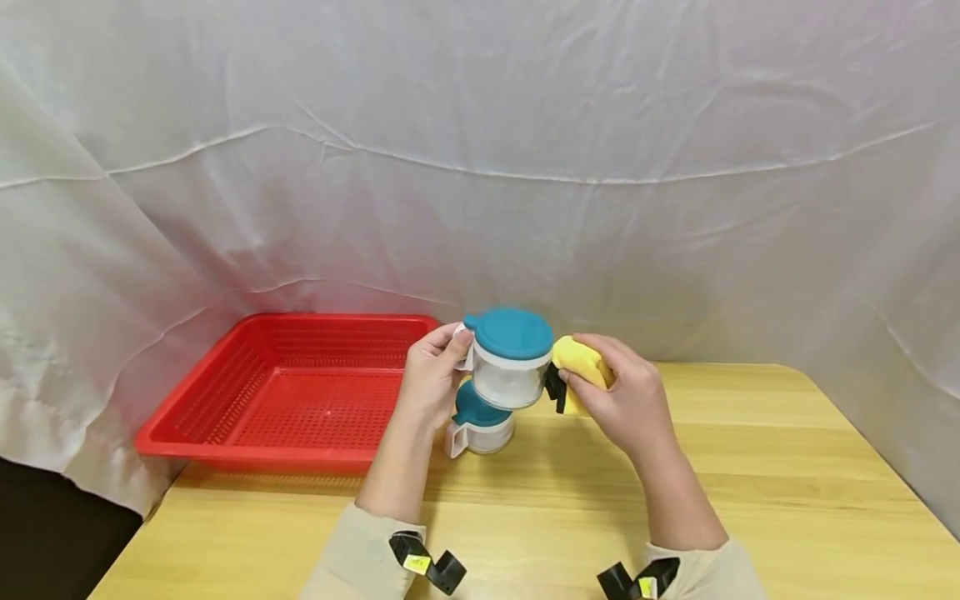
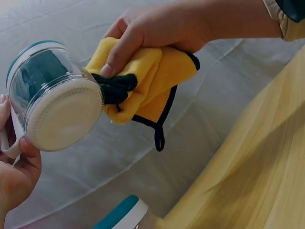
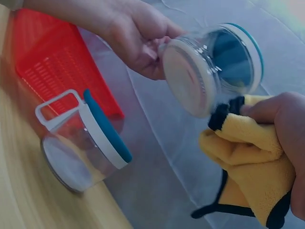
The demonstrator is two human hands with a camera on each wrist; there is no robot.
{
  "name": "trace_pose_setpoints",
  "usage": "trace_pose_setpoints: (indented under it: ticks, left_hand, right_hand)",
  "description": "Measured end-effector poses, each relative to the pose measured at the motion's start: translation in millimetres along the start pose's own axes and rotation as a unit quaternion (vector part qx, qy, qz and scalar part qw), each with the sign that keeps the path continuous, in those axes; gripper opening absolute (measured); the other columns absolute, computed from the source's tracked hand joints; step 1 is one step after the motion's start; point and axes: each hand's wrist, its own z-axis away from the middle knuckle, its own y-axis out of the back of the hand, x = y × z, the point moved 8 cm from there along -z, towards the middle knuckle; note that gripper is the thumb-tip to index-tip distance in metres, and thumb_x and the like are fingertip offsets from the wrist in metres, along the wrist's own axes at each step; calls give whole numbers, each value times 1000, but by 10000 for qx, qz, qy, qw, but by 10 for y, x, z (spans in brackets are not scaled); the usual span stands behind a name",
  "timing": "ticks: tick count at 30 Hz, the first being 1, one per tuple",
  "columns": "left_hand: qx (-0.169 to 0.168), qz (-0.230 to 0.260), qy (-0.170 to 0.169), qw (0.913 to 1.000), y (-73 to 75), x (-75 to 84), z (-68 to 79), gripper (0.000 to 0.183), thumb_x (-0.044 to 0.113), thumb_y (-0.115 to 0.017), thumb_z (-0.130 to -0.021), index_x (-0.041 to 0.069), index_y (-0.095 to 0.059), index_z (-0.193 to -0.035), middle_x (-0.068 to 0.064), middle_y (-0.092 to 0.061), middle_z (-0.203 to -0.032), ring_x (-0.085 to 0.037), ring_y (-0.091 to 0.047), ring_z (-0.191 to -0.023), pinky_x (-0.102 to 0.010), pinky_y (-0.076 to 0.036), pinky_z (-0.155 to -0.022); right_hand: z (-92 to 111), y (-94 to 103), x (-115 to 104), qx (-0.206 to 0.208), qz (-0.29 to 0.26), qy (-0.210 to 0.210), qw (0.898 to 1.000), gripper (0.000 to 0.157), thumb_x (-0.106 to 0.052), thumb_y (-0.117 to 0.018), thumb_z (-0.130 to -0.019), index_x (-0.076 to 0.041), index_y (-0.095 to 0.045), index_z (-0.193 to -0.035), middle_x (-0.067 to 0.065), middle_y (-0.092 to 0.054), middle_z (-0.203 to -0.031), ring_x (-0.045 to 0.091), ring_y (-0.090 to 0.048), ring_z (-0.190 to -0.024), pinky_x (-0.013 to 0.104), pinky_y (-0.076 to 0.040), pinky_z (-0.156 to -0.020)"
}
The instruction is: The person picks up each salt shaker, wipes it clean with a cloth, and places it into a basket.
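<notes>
My left hand (image 1: pixel 432 375) grips the white handle of a clear jar (image 1: pixel 510 379) with a teal lid (image 1: pixel 514 333), held up above the table. Bunched in my right hand (image 1: pixel 626 396) is a yellow cloth (image 1: pixel 579 360) with black edging. In the left wrist view the cloth (image 2: pixel 147 86) touches the side of the jar (image 2: pixel 62 112), and its black loop hangs down. Below the held jar, a second jar (image 1: pixel 487 437) of the same kind stands upright on the table, its lid on and its handle turned left.
A red perforated basket (image 1: pixel 300 455) stands on the left part of the wooden table (image 1: pixel 750 483). Behind the table hangs a pale curtain (image 1: pixel 480 150). In the right wrist view the second jar (image 3: pixel 71 162) stands close to the basket (image 3: pixel 62 62).
</notes>
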Motion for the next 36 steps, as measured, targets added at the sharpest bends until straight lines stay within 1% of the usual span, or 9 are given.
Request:
trace_pose_setpoints:
  ticks: [3,8,11,14,16,21,26,31,36]
  left_hand:
    - [-102,-26,77,9999,-24,7,15,16,14,-64,-94,23,-77,-90,6,-73,-83,-10,-63,-76,-21,-51,-66]
    - [-164,1,158,9997,-47,0,28,18,13,-64,-94,24,-77,-90,7,-73,-84,-10,-63,-79,-20,-52,-69]
    - [-215,53,171,9996,-59,-22,39,21,10,-62,-95,24,-78,-90,7,-73,-84,-9,-63,-79,-19,-52,-69]
    - [-211,123,131,9996,-66,-46,51,24,8,-60,-96,23,-78,-91,7,-74,-84,-9,-64,-78,-19,-51,-68]
    - [-163,171,81,9997,-69,-58,54,24,7,-60,-96,23,-78,-91,7,-74,-84,-9,-63,-77,-19,-51,-67]
    - [3,284,-24,9996,-76,-70,43,21,8,-61,-96,21,-77,-92,5,-73,-83,-10,-62,-76,-19,-50,-65]
    - [112,342,-22,9993,-55,-65,22,23,8,-60,-97,21,-77,-91,5,-73,-81,-10,-61,-73,-19,-49,-63]
    - [60,328,67,9994,-33,-65,15,23,9,-59,-97,22,-77,-91,6,-73,-82,-10,-61,-76,-20,-49,-66]
    - [-7,285,174,9994,-30,-82,20,24,9,-58,-98,22,-77,-91,6,-73,-84,-10,-62,-79,-20,-49,-69]
  right_hand:
    - [12,31,-45,253,122,34,9996,44,-7,-85,-71,-7,-71,-113,9,-72,-109,25,-68,-91,41,-56,-73]
    - [28,76,-143,719,476,233,9960,46,-6,-86,-71,-2,-69,-115,14,-71,-109,32,-68,-95,49,-58,-78]
    - [43,101,-187,1054,596,327,9921,47,-6,-85,-72,-1,-69,-115,16,-70,-109,33,-68,-97,51,-57,-80]
    - [65,86,-215,1251,726,404,9887,46,-6,-84,-73,0,-68,-115,16,-70,-111,34,-68,-100,51,-56,-84]
    - [85,50,-219,1283,826,448,9873,45,-5,-84,-73,1,-68,-114,16,-70,-111,34,-68,-101,50,-56,-85]
    - [128,-74,-197,1083,1093,513,9868,45,-5,-85,-73,2,-67,-114,17,-70,-112,35,-67,-100,50,-57,-85]
    - [150,-145,-184,917,1103,601,9878,46,-5,-86,-72,0,-68,-113,16,-70,-109,35,-68,-96,49,-58,-81]
    - [157,-155,-192,869,1131,735,9870,46,-7,-86,-72,-1,-67,-114,16,-70,-110,34,-69,-97,48,-59,-81]
    - [147,-111,-198,983,1073,751,9865,46,-7,-86,-73,0,-67,-115,16,-69,-113,34,-68,-100,49,-58,-84]
